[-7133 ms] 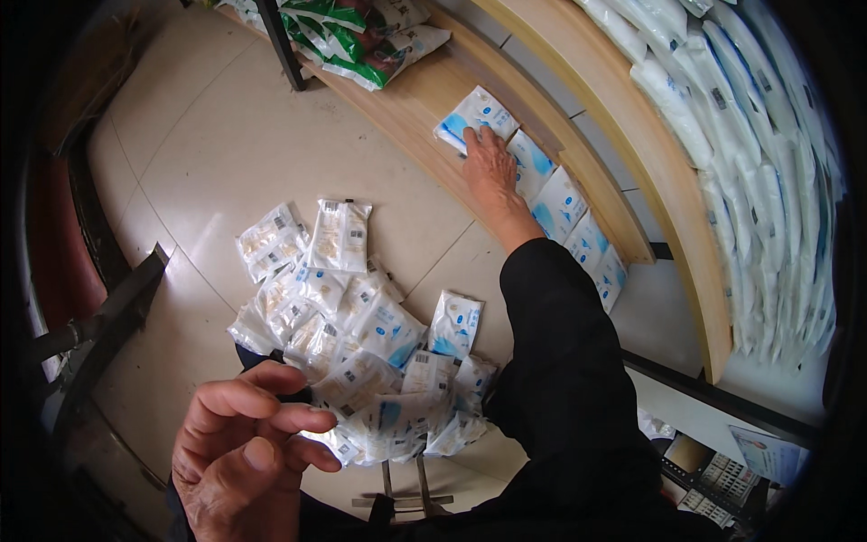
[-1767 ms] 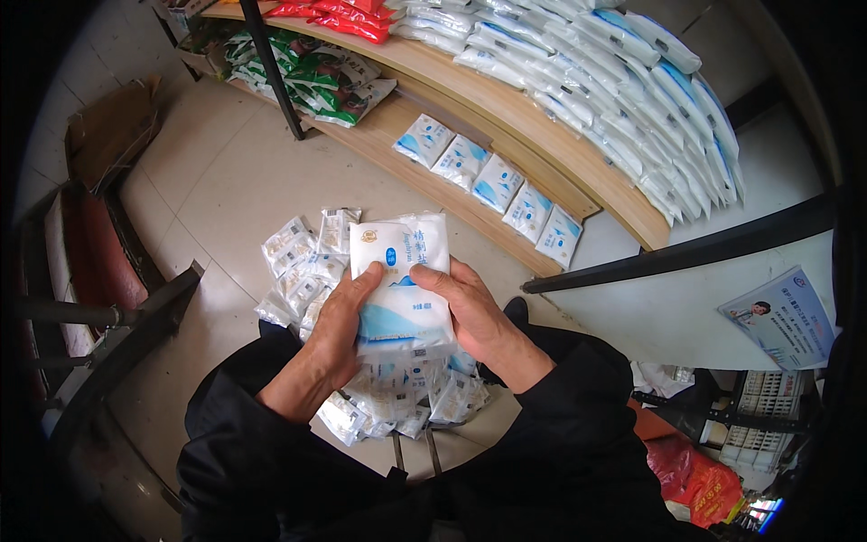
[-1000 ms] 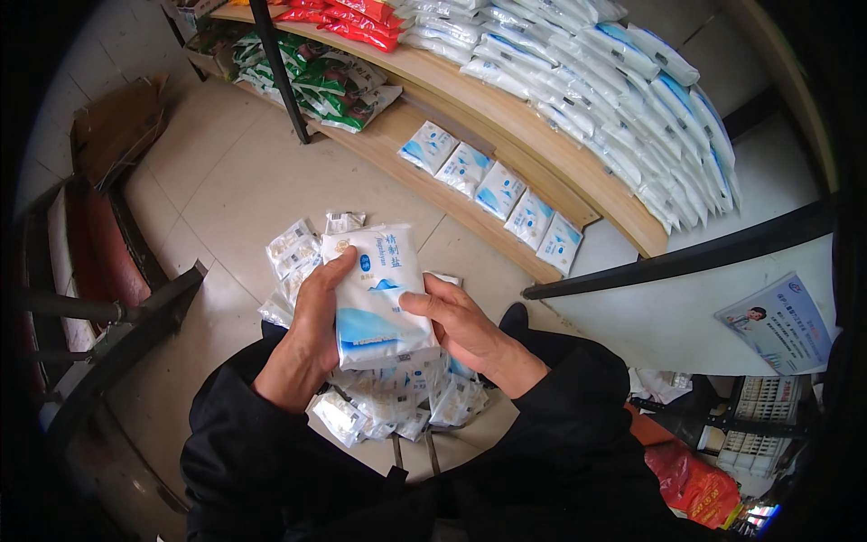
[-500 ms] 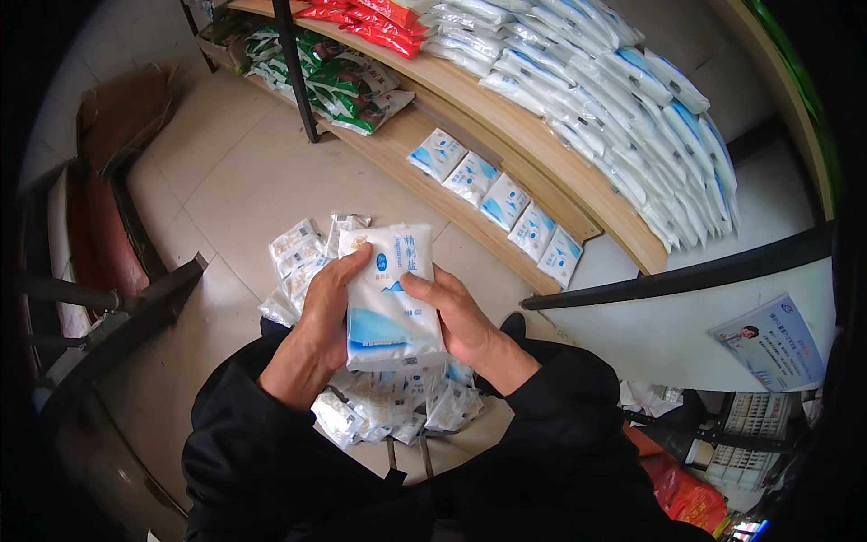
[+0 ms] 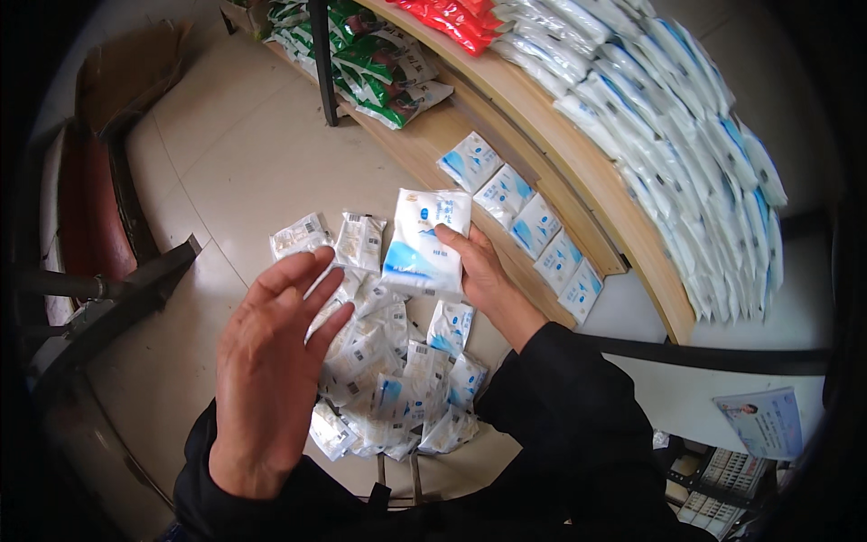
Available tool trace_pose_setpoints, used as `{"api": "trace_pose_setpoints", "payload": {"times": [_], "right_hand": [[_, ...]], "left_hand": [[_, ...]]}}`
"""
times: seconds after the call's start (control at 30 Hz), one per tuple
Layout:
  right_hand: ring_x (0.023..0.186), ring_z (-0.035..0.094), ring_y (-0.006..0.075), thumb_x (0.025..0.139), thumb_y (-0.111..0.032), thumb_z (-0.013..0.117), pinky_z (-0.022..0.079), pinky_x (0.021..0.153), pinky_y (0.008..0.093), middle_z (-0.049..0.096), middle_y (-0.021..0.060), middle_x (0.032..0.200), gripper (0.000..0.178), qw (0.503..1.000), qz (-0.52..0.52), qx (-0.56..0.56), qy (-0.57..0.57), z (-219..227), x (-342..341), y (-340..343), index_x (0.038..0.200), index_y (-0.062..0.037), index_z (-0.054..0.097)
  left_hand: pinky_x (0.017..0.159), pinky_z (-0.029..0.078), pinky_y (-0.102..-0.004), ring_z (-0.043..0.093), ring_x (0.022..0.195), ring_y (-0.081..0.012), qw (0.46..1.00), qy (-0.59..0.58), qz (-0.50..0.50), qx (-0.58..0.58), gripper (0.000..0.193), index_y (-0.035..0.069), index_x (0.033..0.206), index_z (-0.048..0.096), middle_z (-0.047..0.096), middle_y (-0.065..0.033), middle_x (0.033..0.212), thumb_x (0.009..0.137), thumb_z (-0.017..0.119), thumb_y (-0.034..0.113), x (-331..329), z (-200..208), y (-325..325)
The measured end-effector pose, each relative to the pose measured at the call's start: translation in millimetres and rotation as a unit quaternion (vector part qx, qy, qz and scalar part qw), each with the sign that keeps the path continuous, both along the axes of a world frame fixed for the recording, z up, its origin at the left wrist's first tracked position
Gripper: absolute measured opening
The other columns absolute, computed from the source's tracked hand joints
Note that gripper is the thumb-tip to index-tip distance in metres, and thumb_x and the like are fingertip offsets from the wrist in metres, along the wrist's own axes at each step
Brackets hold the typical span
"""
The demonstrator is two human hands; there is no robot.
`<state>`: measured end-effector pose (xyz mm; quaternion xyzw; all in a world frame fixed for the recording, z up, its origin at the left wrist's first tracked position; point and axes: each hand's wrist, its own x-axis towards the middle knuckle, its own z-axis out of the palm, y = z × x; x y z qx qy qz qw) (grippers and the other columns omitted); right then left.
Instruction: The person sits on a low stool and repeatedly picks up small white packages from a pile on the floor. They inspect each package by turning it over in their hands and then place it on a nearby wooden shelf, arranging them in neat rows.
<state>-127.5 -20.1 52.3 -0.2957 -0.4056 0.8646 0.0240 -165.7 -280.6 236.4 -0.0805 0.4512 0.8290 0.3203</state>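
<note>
A white and blue plastic packet of salt [image 5: 423,237] is in my right hand [image 5: 483,271], thumb on its printed front and the other fingers behind it. My left hand [image 5: 275,352] is off the packet, raised above the floor with its fingers apart and nothing in them. Below both hands lies a loose heap of similar packets [image 5: 366,348], some with the plain back and barcode up, several with the blue front showing. To the right, a row of blue-and-white packets [image 5: 533,221] leans side by side along the low shelf.
The wooden shelf unit [image 5: 533,95] curves along the right, stacked with white bags [image 5: 673,154] and red bags [image 5: 456,20]. Green bags [image 5: 379,68] lie on its lower board behind a black post [image 5: 322,63]. An open cardboard box [image 5: 126,77] and dark metal frame [image 5: 149,280] stand left.
Both hands held the packet before; my left hand has let go and drawn back to the left. My right hand has carried the packet toward the shelf. The view has shifted slightly.
</note>
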Motion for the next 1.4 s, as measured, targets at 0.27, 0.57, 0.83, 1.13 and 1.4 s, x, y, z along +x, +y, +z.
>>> {"api": "trace_pose_setpoints", "payload": {"times": [0.27,0.57,0.83,1.13,1.4], "right_hand": [[0.113,0.068,0.0253,0.093,-0.009,0.072,0.059,0.094,0.041,0.068,0.01,0.125,0.044,0.99,-0.125,0.031,-0.063,-105,-46,42,0.135,-0.0052,0.058],[0.111,0.069,0.0292,0.094,-0.006,0.069,0.059,0.093,0.0425,0.068,0.0123,0.124,0.04,0.987,-0.133,0.083,-0.021,-135,-146,114,0.133,-0.0011,0.058],[0.121,0.063,0.0304,0.084,-0.025,0.075,0.053,0.098,0.0416,0.064,0.019,0.129,0.063,0.781,0.017,0.585,-0.218,-160,-165,125,0.139,-0.004,0.053],[0.124,0.055,0.0396,0.086,-0.019,0.075,0.051,0.098,0.051,0.056,0.0172,0.133,0.047,0.535,0.126,0.828,-0.112,-151,-181,95,0.129,-0.0089,0.057],[0.124,0.056,0.0421,0.088,-0.006,0.064,0.052,0.098,0.0511,0.055,0.0198,0.134,0.039,0.493,0.127,0.853,-0.118,-177,-205,104,0.126,-0.0069,0.057]], "left_hand": [[0.1,0.057,-0.042,0.06,0.127,-0.0301,0.998,-0.055,0.041,0.001,0.038,-0.002,0.128,0.058,0.057,-0.0217,0.14,0.096,0.066,0.017,-17,-1,-2],[0.1,0.055,-0.0396,0.059,0.128,-0.0309,0.997,-0.075,0.014,0.015,0.038,-0.001,0.132,0.058,0.052,-0.0222,0.147,0.1,0.064,0.018,-36,-13,-6],[0.106,0.051,-0.0398,0.055,0.133,-0.031,0.997,-0.083,-0.003,-0.003,0.038,-0.001,0.135,0.058,0.05,-0.0225,0.149,0.102,0.062,0.017,-48,-20,1],[0.103,0.053,-0.038,0.056,0.132,-0.0301,0.995,-0.094,-0.003,-0.025,0.035,-0.001,0.133,0.058,0.052,-0.0217,0.148,0.103,0.061,0.015,-54,-25,6],[0.102,0.053,-0.037,0.057,0.132,-0.0307,0.995,-0.098,-0.006,-0.032,0.035,-0.003,0.132,0.058,0.054,-0.0213,0.146,0.103,0.061,0.015,-62,-32,3]]}}
